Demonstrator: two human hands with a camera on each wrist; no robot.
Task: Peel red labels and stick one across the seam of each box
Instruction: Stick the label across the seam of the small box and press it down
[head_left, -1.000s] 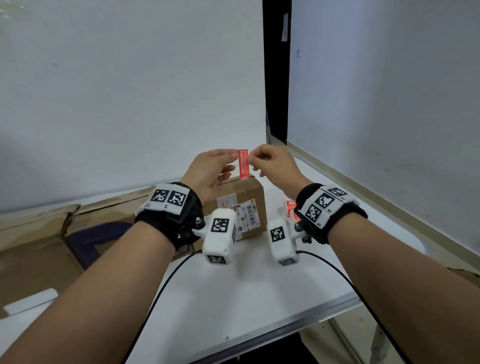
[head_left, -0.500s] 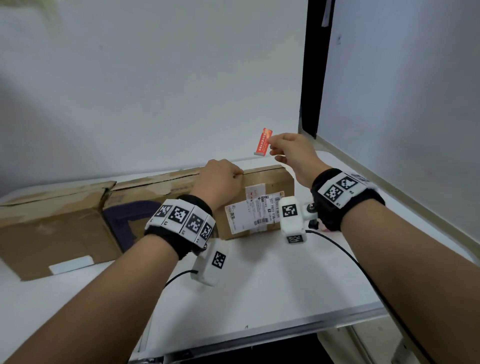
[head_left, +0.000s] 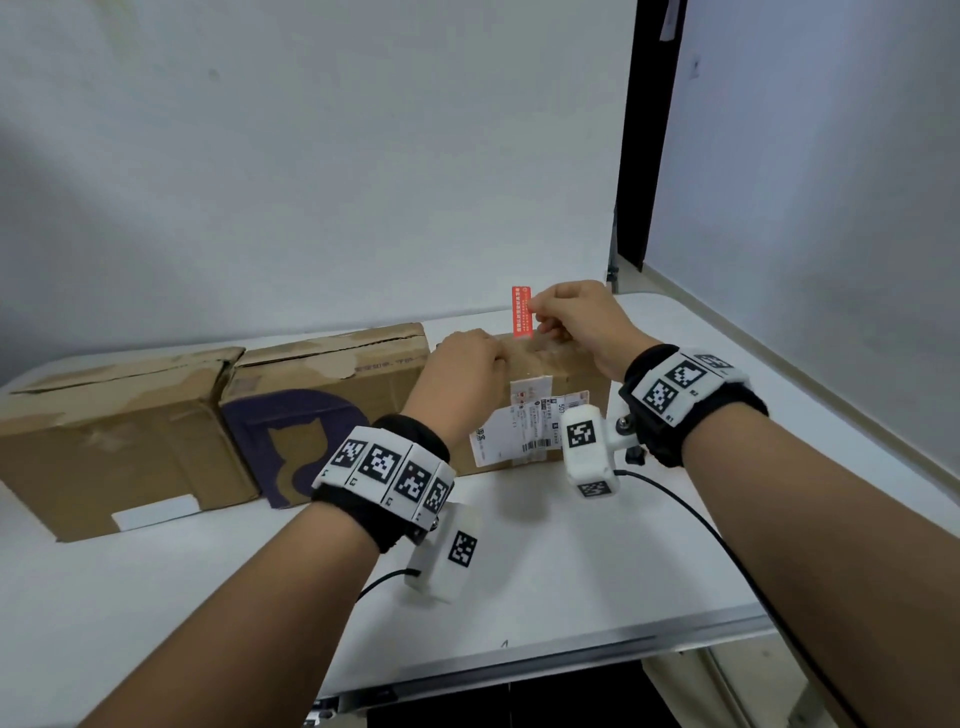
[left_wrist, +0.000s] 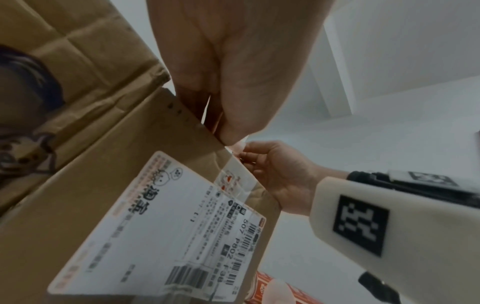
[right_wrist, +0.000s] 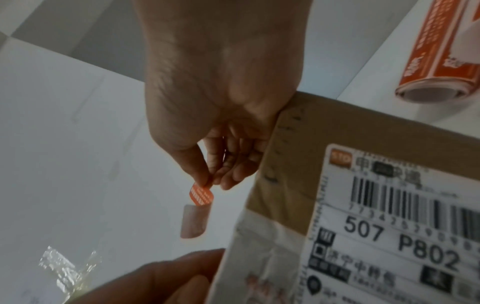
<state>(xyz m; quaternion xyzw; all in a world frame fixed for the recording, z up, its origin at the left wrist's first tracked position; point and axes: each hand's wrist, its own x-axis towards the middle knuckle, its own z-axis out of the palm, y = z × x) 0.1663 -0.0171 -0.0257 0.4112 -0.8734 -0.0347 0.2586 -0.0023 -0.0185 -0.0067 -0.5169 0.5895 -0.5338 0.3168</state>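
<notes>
A small brown box (head_left: 582, 376) with a white shipping slip stands at the right end of a row of three boxes. My left hand (head_left: 467, 358) rests on its top near the front edge, fingers bent, holding it still; the left wrist view shows that palm (left_wrist: 228, 82) over the box edge. My right hand (head_left: 540, 314) pinches a peeled red label (head_left: 521, 310) upright, its lower end just above the box top. In the right wrist view the thumb and forefinger (right_wrist: 207, 183) hold the label (right_wrist: 201, 194) by one end.
A box with a purple cat print (head_left: 332, 395) and a plain brown box (head_left: 114, 441) stand to the left on the white table (head_left: 519, 571). A roll of red labels (right_wrist: 441, 51) lies right of the small box. Walls close off the back and right.
My left hand let go of the label and settled on the small box. My right hand carried the label alone down to the box top.
</notes>
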